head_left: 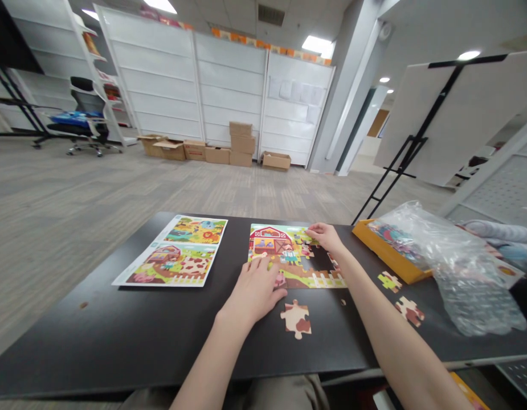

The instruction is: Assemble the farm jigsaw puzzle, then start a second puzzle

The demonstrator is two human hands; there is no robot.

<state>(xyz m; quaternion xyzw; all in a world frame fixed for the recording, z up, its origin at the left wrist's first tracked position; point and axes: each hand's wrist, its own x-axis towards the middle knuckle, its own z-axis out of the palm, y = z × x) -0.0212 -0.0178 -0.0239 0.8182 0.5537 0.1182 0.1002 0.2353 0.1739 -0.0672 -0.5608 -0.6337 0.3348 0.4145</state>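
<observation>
A partly assembled farm jigsaw puzzle [269, 245] lies on the black table, with a dark gap in its right half. My left hand [258, 287] rests over its lower left part, fingers spread, with nothing in it. At the puzzle's upper right edge, my right hand [325, 234] has its fingertips pressed together on a green piece [310, 234]. Below the puzzle lies a loose cream and brown piece [297, 319]. Two more loose pieces, one green [389, 281] and one brown and cream [410, 311], are to the right of my right forearm.
A printed reference sheet [175, 250] lies on the table [118, 336] at the left. To the right stand a yellow box [391, 256] of pieces and a crumpled clear plastic bag [455, 273]. Cardboard boxes [241, 145] line the far wall.
</observation>
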